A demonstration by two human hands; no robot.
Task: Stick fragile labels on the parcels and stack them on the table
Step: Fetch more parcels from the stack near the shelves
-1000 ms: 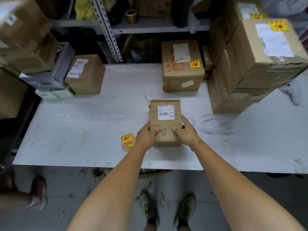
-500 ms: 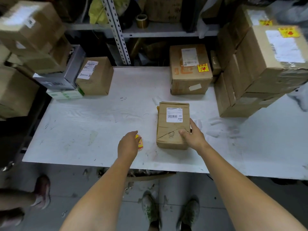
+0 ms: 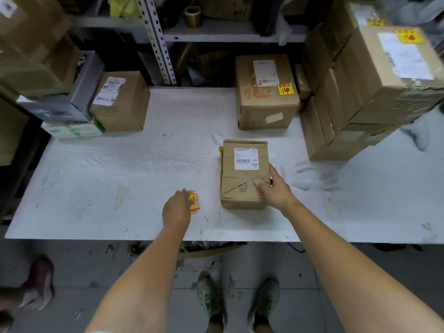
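Observation:
A small brown parcel (image 3: pixel 242 179) with a white shipping label lies near the front of the white table (image 3: pixel 120 169). My right hand (image 3: pixel 275 188) rests on its near right corner, thumb on top, fingers along the side. To its left lies a small pile of yellow-and-red fragile labels (image 3: pixel 194 201). My left hand (image 3: pixel 176 207) lies over that pile, fingers down on it; whether a label is pinched is hidden.
A labelled brown box (image 3: pixel 265 92) stands at the back. A tall stack of labelled boxes (image 3: pixel 374 87) fills the right. Unlabelled boxes (image 3: pixel 120 99) and a grey carton (image 3: pixel 69 92) stand at the left. Metal shelving (image 3: pixel 158 37) rises behind. Another person's foot (image 3: pixel 39 280) is at lower left.
My left hand let go of the parcel and moved left onto the pile of fragile labels. My right hand stayed on the parcel. The camera shifted slightly.

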